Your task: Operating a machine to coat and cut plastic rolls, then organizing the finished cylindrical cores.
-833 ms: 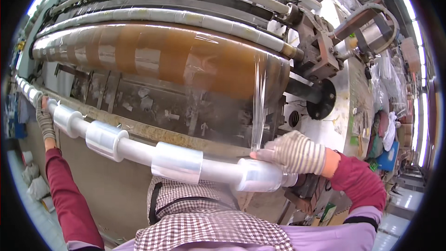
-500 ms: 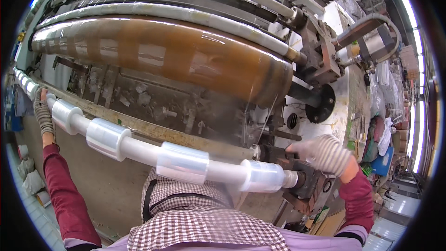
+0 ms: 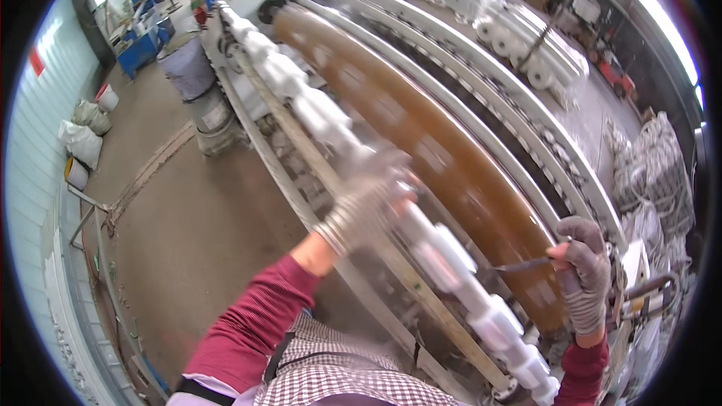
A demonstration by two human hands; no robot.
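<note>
Diagonally, the long white winding shaft (image 3: 475, 296) crosses the view from the upper left down to the lower right, with thick pale film rolls (image 3: 496, 323) spaced along it. The left hand (image 3: 368, 197), in a striped knit glove, lies over roughly the middle of this shaft and is the nearer of the two; motion blur smears its fingers, so whether they close around the shaft or only rest across it cannot be told. The right hand (image 3: 585, 274), gloved too, is raised on the far side of the shaft, by the lower-right end of the brown roller (image 3: 398, 122). Its thumb and fingers pinch a slim, dark, blade-like tool (image 3: 524, 264).

That tool points leftward, so it aims across the line of the shaft rather than along it; in this view its tip stops short of the shaft, with the brown roller beside it. Probably the gap between tip and shaft matters most: the shaft's lower stretch lies left of and below the right hand, while the left hand sits farther up the same axis. The brown roller runs nearly parallel to the shaft, and a pale beam (image 3: 429, 299) follows it on the person's side.
</note>
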